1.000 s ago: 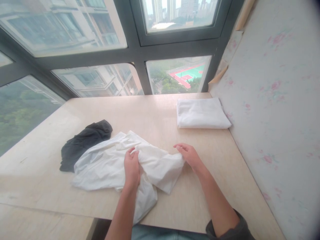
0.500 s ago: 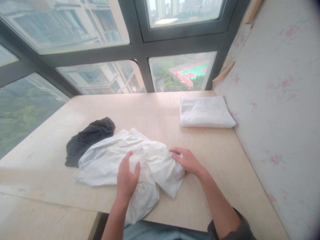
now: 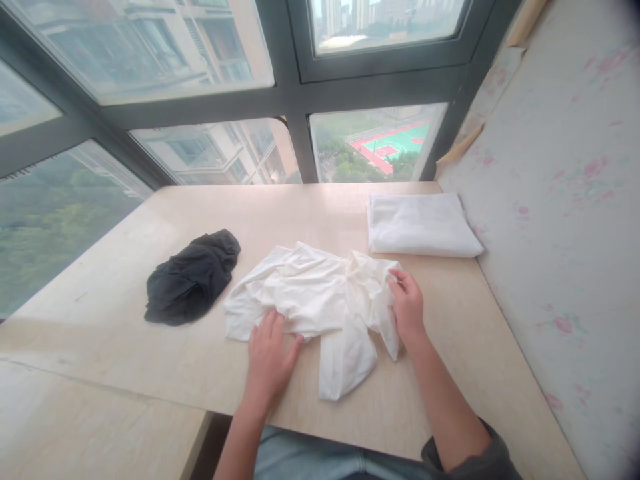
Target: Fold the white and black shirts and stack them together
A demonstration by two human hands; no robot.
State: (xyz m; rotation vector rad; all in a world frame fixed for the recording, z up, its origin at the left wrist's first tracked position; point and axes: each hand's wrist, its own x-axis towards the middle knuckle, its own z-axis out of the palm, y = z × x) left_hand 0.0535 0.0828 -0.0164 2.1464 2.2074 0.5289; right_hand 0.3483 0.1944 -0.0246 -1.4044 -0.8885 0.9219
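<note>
A crumpled white garment (image 3: 313,297) lies in the middle of the pale wooden table (image 3: 125,333). My left hand (image 3: 269,353) rests flat on the table at the garment's near edge, fingers stretched out and touching the cloth. My right hand (image 3: 407,307) is closed on the garment's right side, with a fold of cloth bunched in its fingers. A strip of the garment hangs toward me between the two hands.
A crumpled black garment (image 3: 193,277) lies to the left of the white one. A neatly folded white cloth (image 3: 423,227) sits at the back right, against the flowered wall (image 3: 560,200). Large windows (image 3: 200,40) run along the table's far side.
The white garment has been pulled to the right, off the black one, and bunched up. My right hand moved up and gripped it; my left hand slid to its near edge.
</note>
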